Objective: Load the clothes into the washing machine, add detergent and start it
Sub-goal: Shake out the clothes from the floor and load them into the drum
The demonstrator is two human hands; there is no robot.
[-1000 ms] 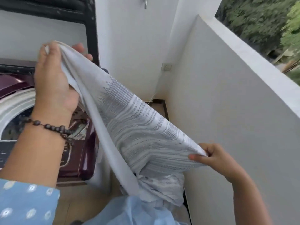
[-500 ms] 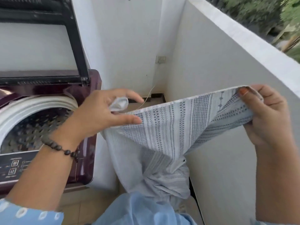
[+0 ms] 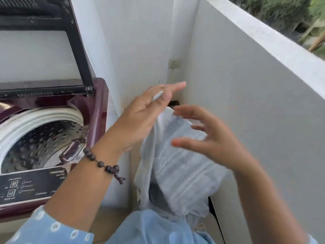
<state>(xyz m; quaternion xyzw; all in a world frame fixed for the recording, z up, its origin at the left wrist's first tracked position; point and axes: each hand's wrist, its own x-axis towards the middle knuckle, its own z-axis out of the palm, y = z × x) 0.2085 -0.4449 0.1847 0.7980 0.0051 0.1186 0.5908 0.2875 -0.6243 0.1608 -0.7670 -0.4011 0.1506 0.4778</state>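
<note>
A small white-walled balcony corner is seen, with trees past the wall at 1 o'clock. A maroon top-load washing machine is stood at 9 o'clock, lid up, its drum looking bare. A pale striped cloth is held up near the middle, blurry and bunched. A bit of it is pinched by the left hand. The right hand is spread, fingers apart, just over the cloth. Loading looks just begun; next the cloth likely needs to be carried toward 9 o'clock and dropped in the drum.
</note>
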